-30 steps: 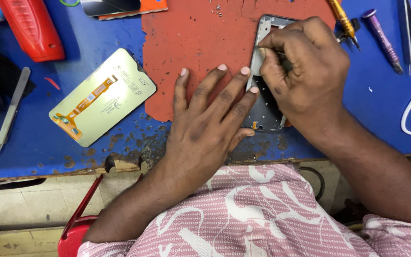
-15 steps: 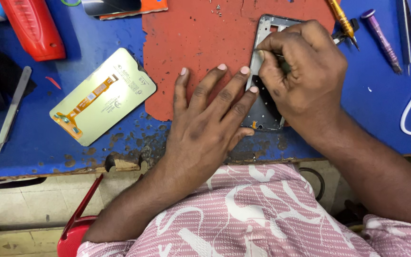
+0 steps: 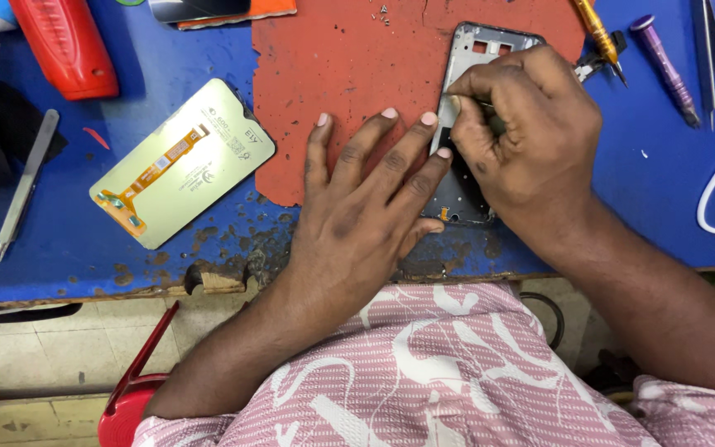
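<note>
Left hand (image 3: pixel 366 207) is spread flat, palm down on the red work mat (image 3: pixel 341 74), fingertips pressing the edge of the phone frame (image 3: pixel 465 132) to pin it. Right hand (image 3: pixel 523 136) is curled up tight over the frame's middle, fingers pinched together on something too small to make out. The frame lies lengthwise on the mat's right edge, mostly hidden under both hands.

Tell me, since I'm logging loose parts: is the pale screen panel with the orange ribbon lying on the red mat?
No, the screen panel lies on the blue table, left of the red mat.
</note>
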